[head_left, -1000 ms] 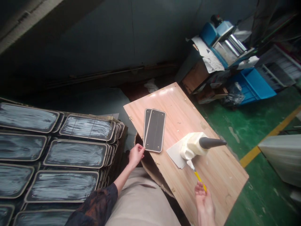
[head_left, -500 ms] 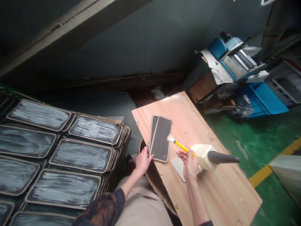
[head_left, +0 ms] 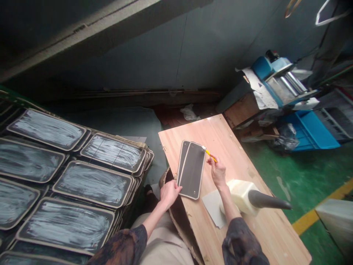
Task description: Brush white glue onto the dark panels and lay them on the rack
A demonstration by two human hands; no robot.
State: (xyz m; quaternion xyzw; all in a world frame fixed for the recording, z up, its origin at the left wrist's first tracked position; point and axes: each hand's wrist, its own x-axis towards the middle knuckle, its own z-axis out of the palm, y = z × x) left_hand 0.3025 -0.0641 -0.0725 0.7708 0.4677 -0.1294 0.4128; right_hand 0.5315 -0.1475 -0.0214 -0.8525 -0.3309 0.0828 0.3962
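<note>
Two dark rounded panels with pale edges lie overlapped on the wooden board; the upper panel (head_left: 192, 171) largely covers the lower panel (head_left: 183, 152). My left hand (head_left: 168, 193) is closed at their lower left corner, its thumb and fingers pinching the upper panel's edge. In my right hand (head_left: 218, 172) is a paintbrush (head_left: 211, 156) with a yellow handle, fingers wrapped round it. Its pale bristles touch the upper panel near the top right corner. Behind my right wrist stand a cream plastic bottle (head_left: 239, 193) with a long dark nozzle and a white card (head_left: 213, 208).
To my left rise stacks of dark panels (head_left: 92, 184) streaked with white. The wooden board (head_left: 264, 228) rests on a cardboard box (head_left: 182, 221). Farther right are a blue roller machine (head_left: 286, 84), a blue crate (head_left: 317, 129) and a green floor with a yellow line.
My right hand has moved the brush up and away, from above the panel's middle to its top right corner. My left hand stays at the panel's lower corner. The view has shifted slightly.
</note>
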